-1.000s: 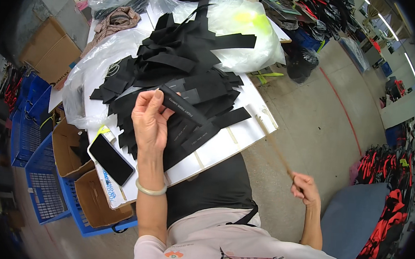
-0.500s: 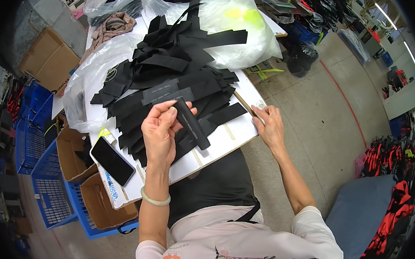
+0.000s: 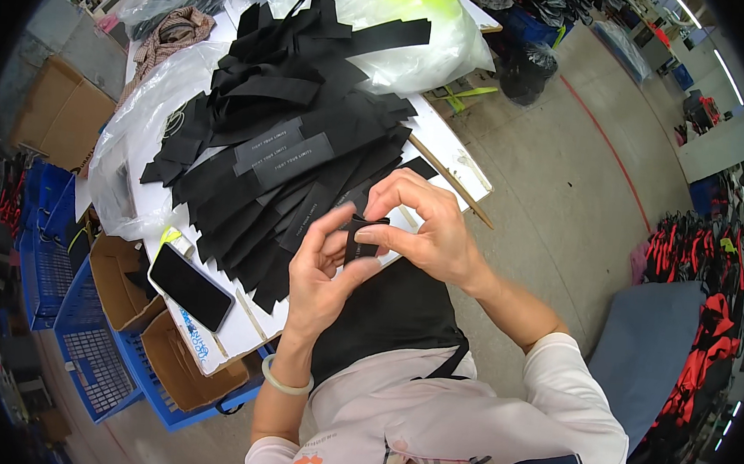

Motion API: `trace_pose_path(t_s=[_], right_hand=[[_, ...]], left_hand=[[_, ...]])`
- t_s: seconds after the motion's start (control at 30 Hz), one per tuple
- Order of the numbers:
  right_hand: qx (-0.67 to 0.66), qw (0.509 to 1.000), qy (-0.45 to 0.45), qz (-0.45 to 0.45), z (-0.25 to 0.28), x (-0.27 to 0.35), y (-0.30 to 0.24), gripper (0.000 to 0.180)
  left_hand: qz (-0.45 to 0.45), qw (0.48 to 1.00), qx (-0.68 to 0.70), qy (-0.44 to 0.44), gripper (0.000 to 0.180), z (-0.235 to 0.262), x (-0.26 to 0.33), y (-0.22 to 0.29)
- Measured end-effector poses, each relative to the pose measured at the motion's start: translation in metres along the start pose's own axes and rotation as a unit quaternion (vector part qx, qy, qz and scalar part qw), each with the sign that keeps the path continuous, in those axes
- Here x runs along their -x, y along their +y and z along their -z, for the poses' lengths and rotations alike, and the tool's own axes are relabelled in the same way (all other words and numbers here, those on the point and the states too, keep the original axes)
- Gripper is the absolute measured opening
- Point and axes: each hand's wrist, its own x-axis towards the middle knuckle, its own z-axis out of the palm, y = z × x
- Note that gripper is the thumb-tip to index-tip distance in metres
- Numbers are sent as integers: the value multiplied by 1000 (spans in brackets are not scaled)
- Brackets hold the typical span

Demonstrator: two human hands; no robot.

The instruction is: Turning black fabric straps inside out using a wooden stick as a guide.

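Note:
Over the table's near edge, both hands meet at a short black fabric strip (image 3: 361,247), which looks folded or bent at its upper end. My right hand (image 3: 428,232) pinches that upper end between thumb and fingers. My left hand (image 3: 322,272) curls round the strip's left side, its fingertips partly hidden behind it. Just beyond the hands lies a big layered pile of black fabric strips (image 3: 264,173), a few with small printed lettering. A thin wooden stick (image 3: 451,182) lies along the table's right side, its near end sticking out past the edge.
On the white table (image 3: 257,332), a smartphone (image 3: 191,287) lies at the near left. Clear plastic bags (image 3: 127,155) and a white bag (image 3: 428,50) flank the pile. Cardboard boxes (image 3: 177,365) and blue crates (image 3: 92,350) stand at the left. A grey-blue padded surface (image 3: 644,354) is at the right.
My right hand has left the table's right edge and come to the black strip. My left hand has moved right and nearer with it. The stick now juts farther past the edge.

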Motion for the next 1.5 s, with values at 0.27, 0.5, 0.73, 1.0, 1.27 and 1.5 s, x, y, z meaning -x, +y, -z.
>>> trace_pose_path(t_s=[0.27, 0.5, 0.73, 1.0, 1.27, 1.5], right_hand=[[13, 998, -38, -57, -10, 2, -4, 21], [-29, 997, -14, -68, -16, 5, 5, 17], [-83, 982, -31, -168, -15, -1, 10, 14], [-337, 912, 91, -214, -36, -4, 15, 14], [-254, 933, -104, -231, -48, -41, 23, 14], [-141, 965, 188, -120, 41, -255, 84, 19]], left_hand=[[21, 996, 63, 59, 19, 14, 11, -20], [56, 981, 168, 79, 16, 11, 8, -8], [61, 992, -25, 106, 10, 22, 7, 3], [-60, 976, 18, 210, 26, 46, 2, 33], [-116, 932, 294, 178, 47, 38, -37, 12], [-80, 930, 258, 249, 43, 35, 17, 2]])
